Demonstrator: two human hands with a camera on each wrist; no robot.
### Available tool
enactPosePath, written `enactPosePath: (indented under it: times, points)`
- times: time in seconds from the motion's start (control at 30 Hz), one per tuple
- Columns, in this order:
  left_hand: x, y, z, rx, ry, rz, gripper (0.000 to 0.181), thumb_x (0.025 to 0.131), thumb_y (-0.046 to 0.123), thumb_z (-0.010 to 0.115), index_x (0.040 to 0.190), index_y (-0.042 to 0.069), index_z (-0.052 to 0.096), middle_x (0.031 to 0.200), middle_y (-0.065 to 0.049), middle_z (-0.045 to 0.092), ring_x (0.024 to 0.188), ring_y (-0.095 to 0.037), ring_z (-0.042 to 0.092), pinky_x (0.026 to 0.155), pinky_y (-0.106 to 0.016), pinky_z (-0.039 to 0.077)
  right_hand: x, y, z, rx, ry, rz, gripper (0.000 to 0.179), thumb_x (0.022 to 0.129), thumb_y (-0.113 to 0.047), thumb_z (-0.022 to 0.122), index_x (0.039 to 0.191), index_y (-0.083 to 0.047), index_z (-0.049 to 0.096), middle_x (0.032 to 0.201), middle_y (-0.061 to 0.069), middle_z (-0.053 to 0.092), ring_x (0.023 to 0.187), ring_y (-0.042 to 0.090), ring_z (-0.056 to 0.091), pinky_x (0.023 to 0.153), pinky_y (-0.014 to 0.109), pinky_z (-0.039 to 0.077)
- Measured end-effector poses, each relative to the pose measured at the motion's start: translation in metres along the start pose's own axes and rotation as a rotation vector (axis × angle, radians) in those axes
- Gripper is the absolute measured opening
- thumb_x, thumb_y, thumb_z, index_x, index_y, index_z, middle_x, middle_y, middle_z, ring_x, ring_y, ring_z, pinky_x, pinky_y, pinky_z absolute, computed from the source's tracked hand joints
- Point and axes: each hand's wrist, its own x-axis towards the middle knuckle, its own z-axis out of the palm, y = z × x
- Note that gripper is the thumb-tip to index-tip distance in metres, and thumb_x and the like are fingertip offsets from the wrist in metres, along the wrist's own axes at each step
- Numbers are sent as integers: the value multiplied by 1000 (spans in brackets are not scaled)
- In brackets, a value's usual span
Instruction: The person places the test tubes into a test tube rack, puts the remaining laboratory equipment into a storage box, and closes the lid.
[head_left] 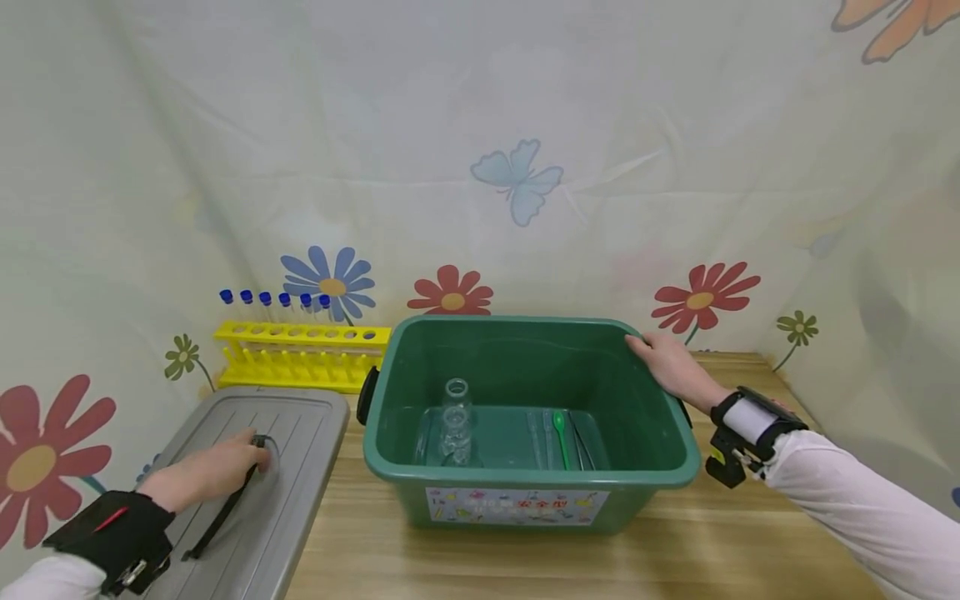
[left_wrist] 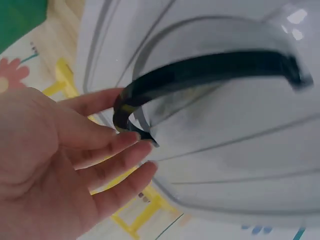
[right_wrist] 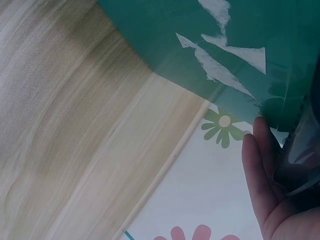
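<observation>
On the left, my left hand [head_left: 217, 471] pinches the far end of a black curved handle [head_left: 225, 512] over the grey lid [head_left: 307, 450]. The left wrist view shows this handle [left_wrist: 210, 70] arching above the lid, its near end at my fingertips. My right hand [head_left: 675, 367] grips the back right corner of the green bin [head_left: 528, 477], fingers outside the wall. Inside the bin stand clear glass bottles [head_left: 456, 417] on the left. A green spoon [head_left: 562, 440], clear slender pieces [head_left: 542, 437] and metal tweezers [head_left: 581, 442] lie to the right.
Behind the lid stands a yellow test tube rack [head_left: 300, 336] with several blue-capped tubes [head_left: 266, 300]. The bin sits on a wooden table [head_left: 360, 533], and its left black side handle [head_left: 367, 396] reaches toward the rack. Flower-print cloth [head_left: 585, 242] surrounds the table.
</observation>
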Motion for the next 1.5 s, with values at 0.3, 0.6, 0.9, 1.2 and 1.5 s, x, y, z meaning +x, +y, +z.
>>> enactPosePath:
  times: [0.3,0.6,0.9,1.2,1.5]
  points:
    - [11,-7,8,444,171,444,33,65,-10,71,60,16,51,73,3,39,68,-17,42,64,-36,43,1,1,-1,-4,4,-6,46,98,-36,31,93,5,51,69,8,56,63,21,60,59,30,49]
    - [21,-4,21,844,255,606,21,57,10,79,60,15,60,65,4,46,61,-11,45,54,-22,41,2,1,1,-10,1,6,46,98,-37,30,91,4,51,66,7,54,61,20,59,57,30,48]
    - [22,1,23,1130,108,579,14,60,19,78,66,19,66,72,6,49,67,-7,44,59,-20,44,3,1,1,-8,-12,5,46,99,-35,30,92,5,51,66,7,54,62,20,59,57,30,48]
    - [12,-7,17,1118,215,614,17,61,14,79,63,15,63,64,4,48,60,-7,42,47,-19,41,1,1,1,-7,-13,-7,45,99,-34,30,94,5,51,69,7,55,65,20,59,58,31,48]
    - [6,0,10,896,249,611,22,61,6,78,60,15,58,61,3,50,53,-7,47,42,-19,37,2,1,1,-16,6,-14,44,99,-32,31,89,5,52,63,7,51,61,21,57,56,32,46]
